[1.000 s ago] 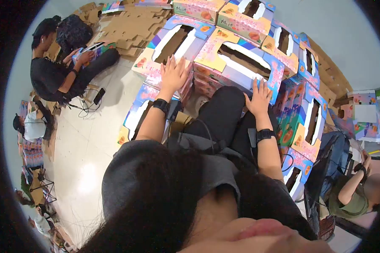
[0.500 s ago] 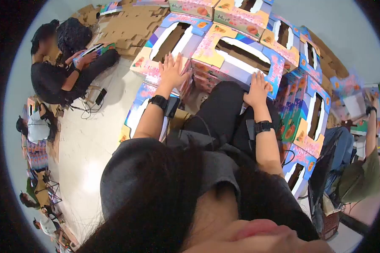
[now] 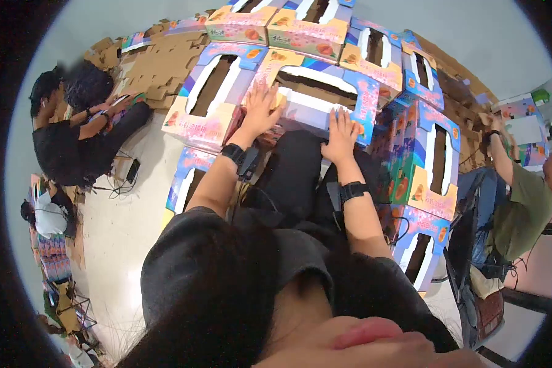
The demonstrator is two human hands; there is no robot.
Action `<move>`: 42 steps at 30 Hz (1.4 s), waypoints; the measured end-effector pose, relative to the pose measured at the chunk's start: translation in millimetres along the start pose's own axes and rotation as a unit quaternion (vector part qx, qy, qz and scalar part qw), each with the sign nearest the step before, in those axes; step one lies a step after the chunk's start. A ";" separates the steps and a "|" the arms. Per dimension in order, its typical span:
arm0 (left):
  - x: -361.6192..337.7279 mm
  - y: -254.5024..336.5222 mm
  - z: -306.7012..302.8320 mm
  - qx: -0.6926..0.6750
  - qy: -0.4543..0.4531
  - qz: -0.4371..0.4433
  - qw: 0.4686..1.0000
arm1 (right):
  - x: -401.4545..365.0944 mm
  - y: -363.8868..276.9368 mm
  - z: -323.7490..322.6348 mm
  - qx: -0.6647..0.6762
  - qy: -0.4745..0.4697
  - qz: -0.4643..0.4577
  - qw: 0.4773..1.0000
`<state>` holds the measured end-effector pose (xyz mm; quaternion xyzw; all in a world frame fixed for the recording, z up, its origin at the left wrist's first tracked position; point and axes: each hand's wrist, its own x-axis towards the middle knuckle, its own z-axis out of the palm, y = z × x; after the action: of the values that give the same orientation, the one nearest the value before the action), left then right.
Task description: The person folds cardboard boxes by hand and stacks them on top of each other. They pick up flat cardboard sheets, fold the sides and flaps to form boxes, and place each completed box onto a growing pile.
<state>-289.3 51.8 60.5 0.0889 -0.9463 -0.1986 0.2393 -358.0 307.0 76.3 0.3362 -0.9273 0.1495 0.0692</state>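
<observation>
Hands (image 3: 262, 114), fingers (image 3: 341, 119) spread, rest on a box (image 3: 304, 113)

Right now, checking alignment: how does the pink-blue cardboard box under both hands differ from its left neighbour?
The central box has a crosswise slot; the left box has one running forward. The central box's yellowish end is leftward; the left box's lies nearside. Both have white-edged slots.

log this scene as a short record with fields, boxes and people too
left grip: open, fingers spread, at the middle box
right grip: open, fingers over that box's near edge
middle box top: long opening, white rim
box to its left: similar opening
right side: stacked boxes
co-workers: person in dark clothes at left, person in green shirt at right
</observation>
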 end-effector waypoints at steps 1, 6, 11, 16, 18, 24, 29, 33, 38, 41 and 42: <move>6.7 4.9 9.2 -0.005 0.007 0.020 1.000 | 0.2 0.6 0.7 0.010 0.006 -0.002 1.000; 26.5 10.0 44.6 0.113 -0.010 -0.042 0.993 | 2.2 2.7 2.7 0.026 0.013 -0.009 1.000; 21.5 13.2 46.2 0.140 0.005 -0.038 0.989 | 2.2 -1.0 -2.2 0.036 -0.026 0.011 0.999; 19.9 13.8 45.0 0.135 0.004 -0.037 0.990 | 12.2 13.3 -4.9 0.103 -0.021 -0.005 0.994; 19.2 15.0 44.7 0.139 -0.008 -0.050 0.989 | 13.1 16.4 -6.3 0.091 -0.018 -0.027 0.995; 16.7 10.0 41.3 0.095 -0.034 -0.048 0.994 | 31.5 12.2 -30.9 0.013 -0.135 -0.018 0.991; 18.9 11.3 30.4 0.047 -0.078 -0.056 0.994 | 90.0 12.3 -53.7 0.000 -0.402 0.044 0.915; 19.2 11.6 27.7 0.033 -0.104 -0.061 0.992 | 67.8 -4.1 -0.9 -0.023 -0.007 0.016 1.000; 14.7 16.3 24.3 0.024 -0.074 -0.053 0.996 | 58.9 -1.8 34.7 -0.083 0.072 -0.037 0.993; 11.8 15.4 31.3 0.011 -0.037 -0.048 0.998 | 56.8 -8.8 28.9 -0.057 0.064 -0.030 0.996; 11.4 14.2 33.7 0.003 -0.028 -0.047 0.999 | 55.3 -8.4 32.9 -0.061 0.059 -0.028 0.996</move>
<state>-316.8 72.9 44.0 0.1281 -0.9479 -0.2092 0.2032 -395.7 257.0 59.7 0.3477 -0.9193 0.1101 0.1480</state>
